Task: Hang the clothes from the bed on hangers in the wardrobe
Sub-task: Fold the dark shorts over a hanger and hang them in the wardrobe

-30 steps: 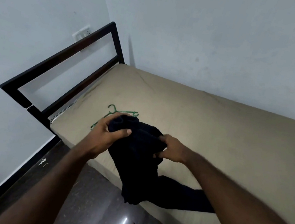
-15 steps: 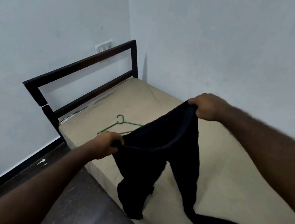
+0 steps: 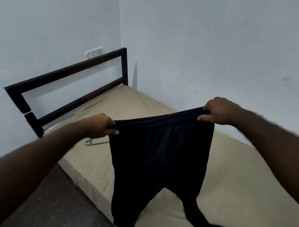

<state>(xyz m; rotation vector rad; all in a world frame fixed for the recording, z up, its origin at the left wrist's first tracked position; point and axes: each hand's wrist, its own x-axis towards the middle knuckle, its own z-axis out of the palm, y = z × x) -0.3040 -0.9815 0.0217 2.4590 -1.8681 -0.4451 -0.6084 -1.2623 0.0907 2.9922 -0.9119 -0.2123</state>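
The black trousers (image 3: 158,153) hang in the middle of the frame, stretched by the waistband between two hands. The left hand (image 3: 102,126), centre left, curls its fingers round one end of the band, and the right hand (image 3: 217,111), higher at upper right, pinches the other end between thumb and fingers. One leg dangles past the near edge of the mattress (image 3: 240,184) toward the dark floor (image 3: 55,206) at lower left; the other trails onto the tan sheet at lower right. The green hanger (image 3: 92,142) lies on the bed just below the left hand, partly hidden by the cloth. The step in hand looks like straightening the garment before it meets the hanger. To do it well, level both hands so the waistband runs straight, lift until both legs hang free, then bring them together seam to seam so the fold sits flat. One hand should take the whole waistband before the other reaches for the hanger. The wardrobe is not in view.
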